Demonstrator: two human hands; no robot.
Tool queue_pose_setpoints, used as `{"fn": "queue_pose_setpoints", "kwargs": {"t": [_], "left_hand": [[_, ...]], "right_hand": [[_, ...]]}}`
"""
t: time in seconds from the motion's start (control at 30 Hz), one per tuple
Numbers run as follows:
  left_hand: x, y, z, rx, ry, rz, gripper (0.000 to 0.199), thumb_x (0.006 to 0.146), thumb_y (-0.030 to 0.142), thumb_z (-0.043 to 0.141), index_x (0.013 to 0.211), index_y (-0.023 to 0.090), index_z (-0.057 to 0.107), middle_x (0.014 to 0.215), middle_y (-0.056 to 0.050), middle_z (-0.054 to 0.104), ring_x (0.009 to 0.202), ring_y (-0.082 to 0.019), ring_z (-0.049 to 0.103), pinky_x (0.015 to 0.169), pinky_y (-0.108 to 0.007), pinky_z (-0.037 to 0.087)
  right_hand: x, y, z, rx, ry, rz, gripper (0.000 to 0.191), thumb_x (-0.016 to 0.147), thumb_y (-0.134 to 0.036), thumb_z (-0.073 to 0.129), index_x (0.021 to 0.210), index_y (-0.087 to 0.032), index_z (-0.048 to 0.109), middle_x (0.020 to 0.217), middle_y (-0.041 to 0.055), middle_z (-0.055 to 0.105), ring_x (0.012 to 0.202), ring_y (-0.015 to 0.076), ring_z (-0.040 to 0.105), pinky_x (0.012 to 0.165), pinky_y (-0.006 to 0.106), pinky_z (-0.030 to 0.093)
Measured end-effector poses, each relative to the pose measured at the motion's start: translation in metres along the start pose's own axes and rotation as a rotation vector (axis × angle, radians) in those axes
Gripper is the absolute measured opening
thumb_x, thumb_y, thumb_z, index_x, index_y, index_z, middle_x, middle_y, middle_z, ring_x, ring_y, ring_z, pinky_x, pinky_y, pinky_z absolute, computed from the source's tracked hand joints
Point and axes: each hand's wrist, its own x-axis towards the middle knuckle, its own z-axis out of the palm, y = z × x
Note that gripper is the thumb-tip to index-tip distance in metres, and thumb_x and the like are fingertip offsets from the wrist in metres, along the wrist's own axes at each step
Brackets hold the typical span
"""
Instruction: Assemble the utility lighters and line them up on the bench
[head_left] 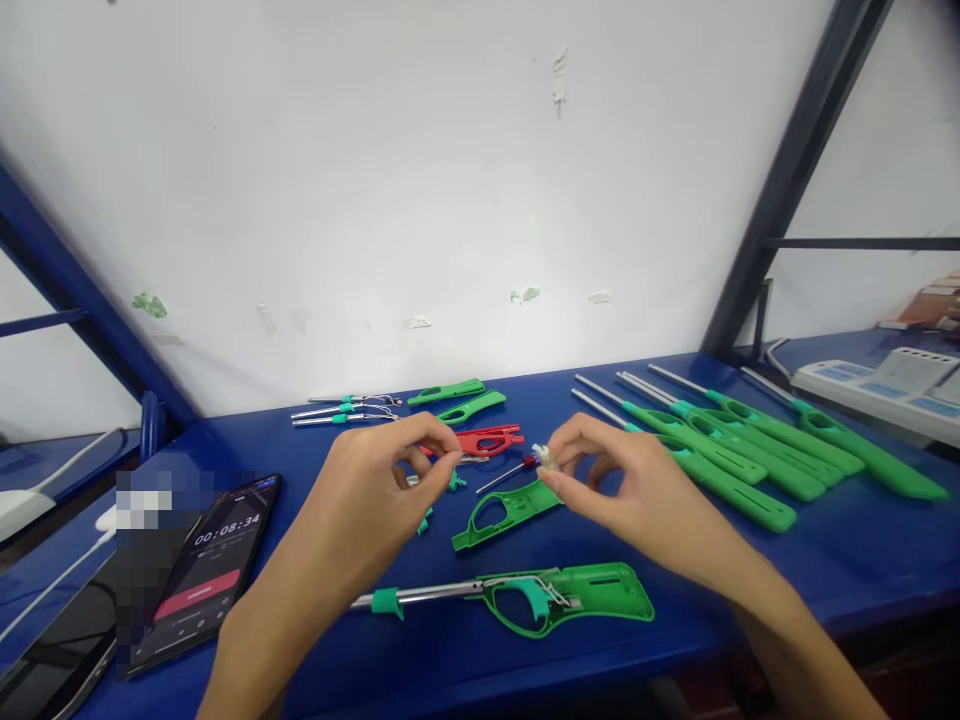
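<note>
My right hand (637, 485) pinches a small cream-white plastic part (544, 457) between thumb and fingertips. Opposite it, my left hand (375, 485) has thumb and index finger pressed together; whatever may be between them is too small to make out. In front of both hands lies an open green lighter half-shell (611, 585), with a metal tube (442, 592), a teal trigger and thin white wires laid in it. Under my right hand lies another green half-shell (502, 512), bare inside where visible. A thin screwdriver (501, 477) is beside the white part.
Several closed green lighters (742, 445) lie at the right. Metal tubes with wires (349, 408), green shells (472, 405) and red shells (487, 440) lie at the back. A phone with a running timer (214, 570) is at the left, a power strip (877, 390) at far right.
</note>
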Motion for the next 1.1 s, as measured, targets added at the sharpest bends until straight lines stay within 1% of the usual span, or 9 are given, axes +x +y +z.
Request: {"fn": "queue_pose_setpoints", "kwargs": {"t": [0.13,0.27,0.43,0.53,0.6,0.7,0.77,0.87,1.1], "left_hand": [[-0.007,0.009,0.009,-0.175,0.027,-0.038,0.018,0.094,0.037,0.066,0.090,0.027,0.080,0.068,0.003,0.071,0.052,-0.014,0.060,0.045,-0.023,0.042],[-0.012,0.009,0.016,-0.243,0.012,-0.072,0.018,0.096,0.038,0.066,0.094,0.028,0.081,0.066,0.002,0.068,0.049,-0.013,0.055,0.040,-0.022,0.039],[-0.013,0.008,0.024,-0.307,0.013,-0.059,0.020,0.096,0.036,0.064,0.089,0.027,0.080,0.077,0.000,0.074,0.056,-0.014,0.061,0.042,-0.021,0.041],[-0.013,0.007,0.031,-0.336,-0.007,-0.056,0.019,0.095,0.035,0.065,0.091,0.027,0.082,0.084,-0.001,0.077,0.061,-0.015,0.064,0.049,-0.023,0.047],[-0.012,0.008,0.035,-0.376,-0.011,-0.082,0.018,0.094,0.035,0.066,0.094,0.027,0.082,0.084,-0.001,0.077,0.061,-0.015,0.063,0.052,-0.023,0.049],[-0.009,0.010,0.037,-0.515,-0.025,-0.148,0.015,0.092,0.037,0.069,0.090,0.024,0.076,0.080,0.000,0.072,0.055,-0.012,0.058,0.048,-0.022,0.046],[-0.008,0.011,0.037,-0.603,-0.039,-0.178,0.015,0.091,0.037,0.071,0.087,0.022,0.071,0.080,0.001,0.068,0.053,-0.010,0.056,0.047,-0.020,0.045],[-0.008,0.011,0.037,-0.651,-0.042,-0.189,0.016,0.091,0.036,0.070,0.086,0.021,0.067,0.078,0.003,0.062,0.052,-0.008,0.054,0.048,-0.019,0.046],[-0.013,0.012,0.042,-0.668,-0.106,-0.191,0.018,0.094,0.036,0.067,0.088,0.021,0.060,0.079,0.004,0.056,0.054,-0.008,0.051,0.048,-0.020,0.039]], "right_hand": [[-0.001,0.003,0.005,0.242,-0.038,0.104,0.021,0.102,-0.046,0.071,0.107,-0.025,0.069,0.095,0.0022,0.082,0.085,0.0194,0.077,0.071,0.030,0.058],[0.000,0.005,0.008,0.536,-0.140,0.166,0.031,0.104,-0.052,0.068,0.117,-0.023,0.065,0.101,0.0071,0.084,0.089,0.0210,0.079,0.063,0.028,0.059],[-0.001,0.011,0.010,0.608,-0.176,0.200,0.038,0.100,-0.056,0.070,0.116,-0.022,0.067,0.093,0.0072,0.082,0.082,0.0201,0.078,0.064,0.029,0.059],[-0.002,0.013,0.012,0.514,-0.130,0.192,0.038,0.096,-0.054,0.076,0.115,-0.022,0.073,0.088,0.0033,0.079,0.075,0.0175,0.073,0.073,0.032,0.060],[-0.003,0.012,0.014,0.365,-0.081,0.154,0.029,0.095,-0.050,0.079,0.108,-0.023,0.079,0.090,0.0024,0.076,0.078,0.0180,0.071,0.075,0.032,0.059],[-0.004,0.010,0.020,0.084,0.016,0.022,0.016,0.098,-0.039,0.077,0.094,-0.025,0.081,0.094,0.0034,0.073,0.084,0.0193,0.069,0.074,0.031,0.055],[-0.005,0.008,0.025,-0.035,0.035,-0.084,0.014,0.102,-0.035,0.074,0.095,-0.024,0.080,0.096,0.0038,0.074,0.084,0.0192,0.069,0.073,0.031,0.054],[-0.007,0.008,0.029,-0.109,0.005,-0.186,0.013,0.104,-0.035,0.072,0.100,-0.024,0.079,0.094,0.0024,0.078,0.081,0.0188,0.070,0.074,0.031,0.054],[-0.008,0.010,0.026,-0.185,0.045,-0.261,0.014,0.105,-0.034,0.070,0.107,-0.024,0.081,0.090,0.0020,0.080,0.080,0.0200,0.069,0.075,0.032,0.051]]}}
